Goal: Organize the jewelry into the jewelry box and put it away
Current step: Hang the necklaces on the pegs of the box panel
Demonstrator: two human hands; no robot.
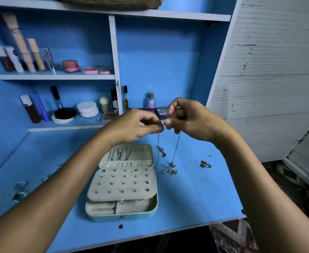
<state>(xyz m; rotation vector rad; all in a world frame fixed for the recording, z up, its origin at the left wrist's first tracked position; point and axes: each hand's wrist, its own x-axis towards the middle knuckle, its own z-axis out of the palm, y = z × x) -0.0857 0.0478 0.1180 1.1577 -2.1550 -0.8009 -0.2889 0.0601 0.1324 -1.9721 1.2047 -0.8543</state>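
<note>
The left hand [131, 125] and the right hand [188, 117] meet fingertip to fingertip above the counter [195, 194], each grip pressed together on the upper end of a thin necklace [175, 150]. The left grip pinches one strand between thumb and forefinger; the right grip pinches the other strand in the same manner. Both strands hang down from the grips, and the lower part of the chain gathers in a small tangle on the counter just beside the box, at 3 o'clock from its hinge. The jewelry box [124, 181] lies open on the counter directly below the hands, at 6 o'clock from them. Its lid [130, 154] lies back at the 12 o'clock side and carries several chains. A padded panel [122, 183] studded with small earrings covers most of the base, and padded compartments show along the 6 o'clock edge. A second small chain piece [205, 164] lies on the counter at 3 o'clock from the box, well apart from it. Several rings [20, 185] lie on the counter at 9 o'clock from the box. Cosmetic items stand on the shelves [57, 76] at 12 o'clock, behind the hands.
</note>
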